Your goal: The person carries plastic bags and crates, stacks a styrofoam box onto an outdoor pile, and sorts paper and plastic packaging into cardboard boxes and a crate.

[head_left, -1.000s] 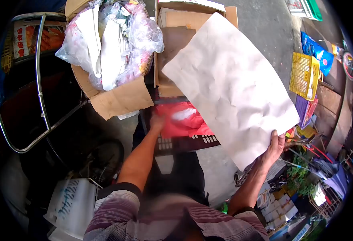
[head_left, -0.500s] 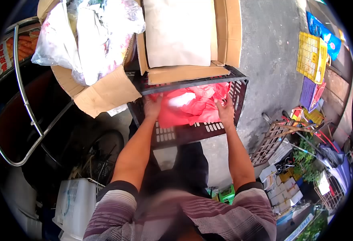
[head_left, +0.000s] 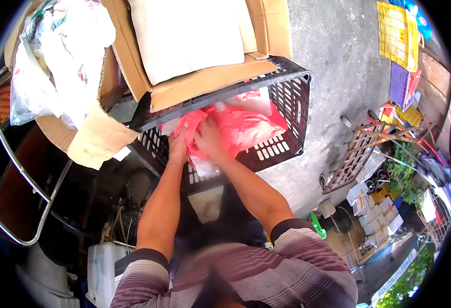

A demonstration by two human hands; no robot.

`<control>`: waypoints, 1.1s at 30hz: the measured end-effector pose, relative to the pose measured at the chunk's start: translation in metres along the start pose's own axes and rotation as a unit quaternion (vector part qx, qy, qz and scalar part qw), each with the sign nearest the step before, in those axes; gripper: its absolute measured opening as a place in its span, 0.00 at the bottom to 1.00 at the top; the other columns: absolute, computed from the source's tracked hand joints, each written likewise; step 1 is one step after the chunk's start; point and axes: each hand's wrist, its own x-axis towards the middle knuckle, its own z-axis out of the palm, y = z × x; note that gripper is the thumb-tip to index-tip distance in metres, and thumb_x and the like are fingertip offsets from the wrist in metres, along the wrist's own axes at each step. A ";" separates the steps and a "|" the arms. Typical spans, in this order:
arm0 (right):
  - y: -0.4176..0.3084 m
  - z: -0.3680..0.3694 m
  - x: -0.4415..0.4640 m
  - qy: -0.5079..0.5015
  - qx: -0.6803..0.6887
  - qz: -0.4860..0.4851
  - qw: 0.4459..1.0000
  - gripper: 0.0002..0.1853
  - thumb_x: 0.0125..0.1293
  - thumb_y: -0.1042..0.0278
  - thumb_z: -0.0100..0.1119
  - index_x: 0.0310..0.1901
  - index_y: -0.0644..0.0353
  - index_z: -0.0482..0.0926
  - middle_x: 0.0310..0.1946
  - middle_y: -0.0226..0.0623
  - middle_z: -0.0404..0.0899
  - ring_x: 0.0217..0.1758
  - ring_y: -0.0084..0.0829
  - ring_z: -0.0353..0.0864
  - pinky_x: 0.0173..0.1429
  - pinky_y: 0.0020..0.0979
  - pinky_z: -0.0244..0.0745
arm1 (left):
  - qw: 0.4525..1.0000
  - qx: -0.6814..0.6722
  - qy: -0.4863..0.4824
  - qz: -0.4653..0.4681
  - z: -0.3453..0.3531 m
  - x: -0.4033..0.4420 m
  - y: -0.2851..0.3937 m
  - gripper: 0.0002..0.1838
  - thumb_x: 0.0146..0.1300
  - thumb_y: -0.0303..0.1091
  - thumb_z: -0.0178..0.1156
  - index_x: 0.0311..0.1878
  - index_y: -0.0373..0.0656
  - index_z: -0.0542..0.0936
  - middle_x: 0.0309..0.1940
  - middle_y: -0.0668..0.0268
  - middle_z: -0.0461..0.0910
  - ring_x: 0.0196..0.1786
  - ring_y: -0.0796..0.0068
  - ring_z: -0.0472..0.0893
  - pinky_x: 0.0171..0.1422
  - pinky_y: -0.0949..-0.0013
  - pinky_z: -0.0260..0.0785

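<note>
A crumpled red plastic bag (head_left: 253, 127) lies in a dark slotted plastic crate (head_left: 301, 115) whose open side faces me. My left hand (head_left: 178, 146) is closed on the bag's left part, where the red film bunches up. Close beside it, my right hand (head_left: 208, 137) grips the folds near the middle of the bag; its fingertips are partly hidden in the film. Something white shows through or beside the red film, too unclear to name. Above the crate's upper edge stands an open cardboard box (head_left: 212, 84) with a large white sheet or sack (head_left: 189, 36) in it.
At the left, a second cardboard box (head_left: 100, 136) holds clear plastic bags (head_left: 64, 61) of white material. A curved metal rail (head_left: 17, 164) runs beside it. Grey concrete floor (head_left: 333, 66) spreads to the right, with a yellow crate (head_left: 397, 36) and a rusty slatted frame (head_left: 351, 159).
My right hand has moved left from the bag's right side to beside my left hand. The red bag is bunched between my hands. The view has shifted, so the boxes appear further left.
</note>
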 end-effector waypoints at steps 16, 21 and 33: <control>0.055 -0.125 0.066 -0.110 0.070 0.093 0.987 0.21 0.68 0.63 0.60 0.59 0.67 0.79 0.49 0.49 0.85 0.52 0.36 0.83 0.60 0.30 0.72 | 0.924 0.306 -0.003 0.229 -0.078 0.040 -0.101 0.13 0.65 0.34 0.57 0.43 0.32 0.82 0.34 0.60 0.84 0.34 0.68 0.81 0.41 0.65 0.73; 0.047 -0.131 0.044 -0.035 0.043 0.055 0.997 0.21 0.67 0.62 0.62 0.58 0.62 0.78 0.38 0.52 0.85 0.41 0.44 0.85 0.47 0.38 0.77 | 0.992 0.094 0.050 -0.062 -0.027 -0.026 -0.009 0.18 0.63 0.27 0.60 0.56 0.37 0.79 0.49 0.53 0.81 0.47 0.63 0.80 0.53 0.62 0.74; -0.035 -0.215 -0.056 0.081 -0.155 -0.124 0.977 0.17 0.49 0.72 0.73 0.41 0.61 0.77 0.36 0.45 0.80 0.46 0.50 0.80 0.73 0.51 0.62 | 0.861 0.398 0.163 0.270 0.008 -0.140 0.064 0.36 0.62 0.40 0.68 0.69 0.30 0.68 0.62 0.45 0.75 0.65 0.54 0.75 0.69 0.62 0.66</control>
